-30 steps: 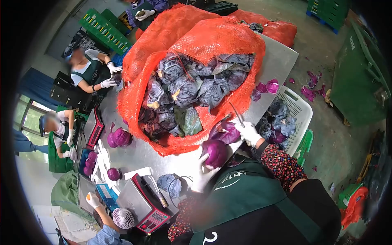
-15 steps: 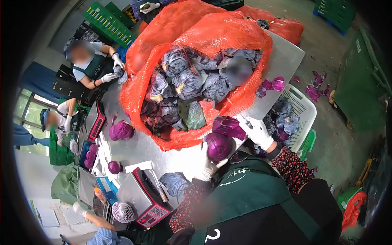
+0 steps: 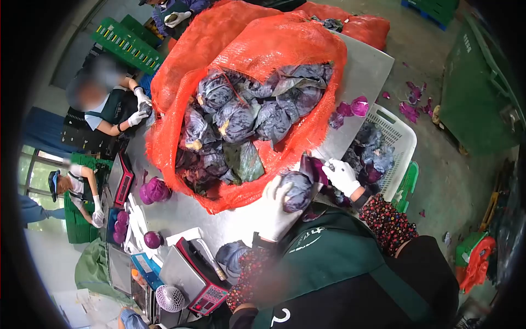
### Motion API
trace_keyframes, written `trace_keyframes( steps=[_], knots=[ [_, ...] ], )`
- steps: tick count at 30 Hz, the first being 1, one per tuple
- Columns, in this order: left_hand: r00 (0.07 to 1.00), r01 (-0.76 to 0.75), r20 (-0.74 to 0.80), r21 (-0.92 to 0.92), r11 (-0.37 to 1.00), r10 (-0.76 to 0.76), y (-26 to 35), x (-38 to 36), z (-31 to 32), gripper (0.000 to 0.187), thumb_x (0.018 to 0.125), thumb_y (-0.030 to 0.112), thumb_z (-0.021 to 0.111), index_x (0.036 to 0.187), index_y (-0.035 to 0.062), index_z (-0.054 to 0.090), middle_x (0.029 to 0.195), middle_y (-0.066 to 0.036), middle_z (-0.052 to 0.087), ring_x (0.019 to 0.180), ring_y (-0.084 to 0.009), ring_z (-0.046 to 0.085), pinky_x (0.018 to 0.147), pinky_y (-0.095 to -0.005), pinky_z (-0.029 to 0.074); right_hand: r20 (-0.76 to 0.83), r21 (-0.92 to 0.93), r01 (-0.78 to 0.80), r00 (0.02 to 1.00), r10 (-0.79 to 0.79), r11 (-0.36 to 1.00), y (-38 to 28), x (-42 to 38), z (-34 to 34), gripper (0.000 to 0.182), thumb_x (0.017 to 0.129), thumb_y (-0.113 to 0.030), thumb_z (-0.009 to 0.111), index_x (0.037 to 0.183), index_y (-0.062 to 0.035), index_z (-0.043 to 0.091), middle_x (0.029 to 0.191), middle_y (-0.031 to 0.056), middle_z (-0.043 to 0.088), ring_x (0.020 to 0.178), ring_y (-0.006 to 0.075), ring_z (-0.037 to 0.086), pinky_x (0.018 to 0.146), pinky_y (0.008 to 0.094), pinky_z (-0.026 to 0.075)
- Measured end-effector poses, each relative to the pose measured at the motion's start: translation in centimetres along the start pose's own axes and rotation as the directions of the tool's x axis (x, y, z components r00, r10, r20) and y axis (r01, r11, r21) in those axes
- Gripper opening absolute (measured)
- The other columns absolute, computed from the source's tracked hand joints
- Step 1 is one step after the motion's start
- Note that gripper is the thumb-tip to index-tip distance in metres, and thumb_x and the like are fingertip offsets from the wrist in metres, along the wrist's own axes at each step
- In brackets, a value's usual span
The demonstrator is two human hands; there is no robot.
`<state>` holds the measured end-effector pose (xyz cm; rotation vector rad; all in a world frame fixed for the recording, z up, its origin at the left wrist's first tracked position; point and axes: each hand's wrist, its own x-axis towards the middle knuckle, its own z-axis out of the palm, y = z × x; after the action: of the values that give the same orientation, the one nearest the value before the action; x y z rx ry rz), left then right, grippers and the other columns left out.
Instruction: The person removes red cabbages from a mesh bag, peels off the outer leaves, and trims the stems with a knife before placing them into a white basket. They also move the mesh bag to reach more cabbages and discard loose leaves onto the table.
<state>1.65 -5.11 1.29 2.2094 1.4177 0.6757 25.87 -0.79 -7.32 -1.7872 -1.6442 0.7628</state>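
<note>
My left hand (image 3: 274, 211), in a white glove, is wrapped round a red cabbage (image 3: 297, 193) just in front of my apron. The cabbage shows a dull, bluish outer face to the camera. Right of it, a peeled purple leaf (image 3: 315, 169) stands off its side, close to the fingertips of my right hand (image 3: 342, 176). That gloved hand has curled fingers, with a small dark, metallic-looking piece showing at them; what it is I cannot make out. Beyond both hands, an open orange mesh sack (image 3: 241, 204) holds several unpeeled red cabbages (image 3: 235, 120).
A white basket (image 3: 402, 129) of outer leaves stands at the right by the metal table (image 3: 370, 60). Peeled cabbages (image 3: 155, 191) and a scale (image 3: 205, 290) are on the left. Co-workers (image 3: 104, 109) stand across the table. A green bin (image 3: 482, 93) is far right.
The cabbage in my left hand has turned from its shiny purple side to a bluish one. The purple leaf now appears narrower, beside my right hand. The whole view has shifted slightly.
</note>
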Motion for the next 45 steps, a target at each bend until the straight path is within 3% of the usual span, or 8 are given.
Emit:
trace_keyframes(
  steps=[4,5,9,15,28,37,42,45],
  knots=[
    [0.992,0.12,0.048,-0.088,0.989,-0.116,0.9,0.4,1.1,0.104,0.056,0.023,0.089,0.143,0.0073,0.034,0.146,-0.022,0.036,0.133,-0.038,0.036,0.112,-0.0444,0.031,-0.035,0.014,0.068,0.997,-0.067,0.998,-3.2,-1.5,-2.0,0.036,0.092,-0.03,0.059,0.122,-0.0112,0.056,0.084,0.0175,0.069,0.077,0.0362,0.067,0.067,0.0452,0.052],
    [0.97,0.244,0.036,-0.219,0.945,-0.242,0.9,0.5,1.5,0.11,0.057,0.025,0.09,0.145,0.0027,0.028,0.146,-0.023,0.035,0.134,-0.0375,0.036,0.112,-0.0433,0.031,-0.095,-0.016,0.242,0.966,-0.242,0.97,-3.1,-1.7,-1.8,0.041,0.094,-0.038,0.055,0.126,-0.014,0.049,0.073,0.0188,0.066,0.063,0.0405,0.064,0.056,0.0523,0.049],
    [0.953,0.302,0.037,-0.224,0.927,-0.301,0.7,0.6,2.6,0.117,0.06,0.016,0.09,0.147,-0.0051,0.015,0.132,-0.023,0.05,0.122,-0.0323,0.052,0.105,-0.0383,0.041,0.263,0.017,0.183,0.948,-0.181,0.983,-5.7,-3.5,-4.1,0.049,0.097,-0.038,0.049,0.137,-0.0123,0.042,0.08,0.0179,0.067,0.068,0.0392,0.065,0.059,0.0498,0.049],
    [0.96,0.271,0.025,-0.335,0.902,-0.279,0.3,0.6,3.6,0.118,0.059,0.017,0.09,0.147,-0.0049,0.015,0.13,-0.022,0.052,0.119,-0.0299,0.054,0.102,-0.0374,0.043,0.315,-0.092,0.431,0.868,-0.384,0.898,-6.7,-3.2,-4.7,0.06,0.098,-0.037,0.046,0.147,-0.0055,0.03,0.071,0.0158,0.065,0.059,0.0327,0.064,0.054,0.0442,0.05],
    [0.967,0.254,0.097,-0.392,0.884,-0.235,1.2,1.9,2.5,0.114,0.052,0.02,0.093,0.143,-0.0047,0.029,0.128,-0.022,0.051,0.119,-0.0319,0.054,0.101,-0.0408,0.043,0.476,-0.191,0.616,0.739,-0.477,0.764,-6.1,-1.3,-4.2,0.065,0.099,-0.041,0.042,0.145,0.0038,0.031,0.061,0.0114,0.062,0.05,0.0287,0.061,0.049,0.0401,0.049],
    [0.961,0.27,0.042,-0.332,0.904,-0.272,-0.2,1.8,4.0,0.109,0.053,0.021,0.092,0.139,-0.0031,0.031,0.126,-0.021,0.05,0.118,-0.0329,0.052,0.102,-0.04,0.042,0.314,-0.212,0.568,0.81,-0.495,0.796,-5.7,-0.8,-2.4,0.054,0.099,-0.036,0.042,0.136,0.0038,0.045,0.069,0.0115,0.065,0.061,0.0244,0.064,0.055,0.0364,0.05],
    [0.964,0.24,-0.028,-0.346,0.907,-0.265,0.6,1.7,4.4,0.112,0.051,0.017,0.093,0.14,-0.0036,0.029,0.129,-0.021,0.048,0.121,-0.0329,0.05,0.104,-0.04,0.041,0.141,-0.233,0.599,0.8,-0.583,0.766,-6.3,-0.3,-2.7,0.04,0.098,-0.031,0.043,0.129,-0.0081,0.055,0.076,0.011,0.066,0.064,0.025,0.064,0.061,0.0368,0.052],
    [0.962,0.248,-0.01,-0.397,0.884,-0.274,0.8,1.2,4.3,0.115,0.05,0.016,0.093,0.142,-0.0038,0.026,0.131,-0.022,0.047,0.123,-0.0328,0.048,0.105,-0.0404,0.04,0.123,-0.25,0.463,0.887,-0.446,0.85,-5.3,0.9,-2.0,0.031,0.097,-0.028,0.045,0.12,-0.0133,0.06,0.084,0.0133,0.068,0.067,0.028,0.066,0.062,0.039,0.054]
  ],
)
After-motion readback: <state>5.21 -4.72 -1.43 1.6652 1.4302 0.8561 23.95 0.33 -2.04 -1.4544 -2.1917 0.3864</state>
